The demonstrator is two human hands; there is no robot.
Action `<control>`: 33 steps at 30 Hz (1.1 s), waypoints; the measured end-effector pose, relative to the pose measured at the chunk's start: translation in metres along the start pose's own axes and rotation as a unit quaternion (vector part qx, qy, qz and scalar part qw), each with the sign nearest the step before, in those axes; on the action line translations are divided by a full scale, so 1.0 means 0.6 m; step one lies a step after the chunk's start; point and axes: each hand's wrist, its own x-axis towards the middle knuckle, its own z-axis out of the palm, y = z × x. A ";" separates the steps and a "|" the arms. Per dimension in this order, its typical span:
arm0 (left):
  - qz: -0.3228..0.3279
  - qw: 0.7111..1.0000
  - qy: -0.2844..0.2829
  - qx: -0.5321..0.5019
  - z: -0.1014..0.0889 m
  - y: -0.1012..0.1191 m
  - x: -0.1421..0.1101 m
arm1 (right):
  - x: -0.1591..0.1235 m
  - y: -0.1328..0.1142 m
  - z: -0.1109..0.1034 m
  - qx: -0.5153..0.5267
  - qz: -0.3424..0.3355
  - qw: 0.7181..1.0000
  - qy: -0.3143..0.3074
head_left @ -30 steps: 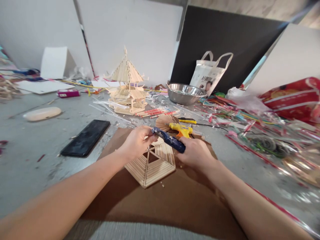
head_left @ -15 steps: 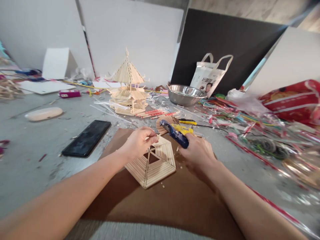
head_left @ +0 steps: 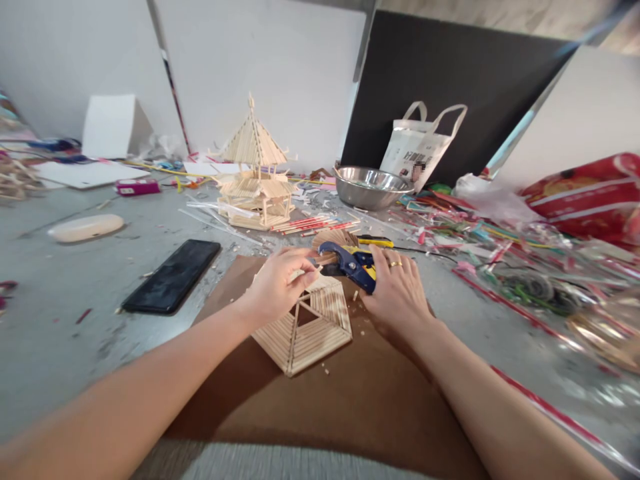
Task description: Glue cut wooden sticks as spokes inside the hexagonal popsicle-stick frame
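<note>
My right hand (head_left: 397, 287) is wrapped round the handles of a blue and yellow pipe cutter (head_left: 353, 263), its curved jaws apart and pointing left. My left hand (head_left: 283, 283) has thumb and fingertips pinched together on a thin wooden stick (head_left: 318, 270), whose end lies by the cutter's jaws. Most of that stick is hidden by the fingers. Below both hands, a flat hexagonal panel of thin wooden sticks (head_left: 323, 343) rests on a brown board (head_left: 350, 413). Its middle shows an opening with spokes, and the left hand covers its far left part.
A stick pagoda model (head_left: 257, 167) stands behind, near red-tipped sticks (head_left: 305, 225) and a yellow utility knife (head_left: 375, 241). A phone (head_left: 173, 277) lies left. A steel bowl (head_left: 373, 190) and a tote bag (head_left: 417, 150) are at the back. Plastic scraps (head_left: 530, 267) litter the right side.
The cutter has turned in my right hand; its jaws now gape by the left fingertips, and the right fingers are more spread over the handles. The left hand has hardly moved.
</note>
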 end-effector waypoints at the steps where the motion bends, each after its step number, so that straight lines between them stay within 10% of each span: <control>1: 0.033 0.998 0.018 0.041 0.002 0.001 -0.002 | 0.000 0.000 0.002 -0.002 0.002 1.000 -0.001; 7: 0.177 0.973 -0.008 0.150 0.004 0.011 -0.009 | -0.003 -0.004 0.003 -0.016 0.000 1.000 -0.008; 33: 0.120 0.980 -0.038 0.154 0.007 0.007 -0.009 | -0.004 -0.011 -0.005 -0.024 -0.018 0.999 -0.014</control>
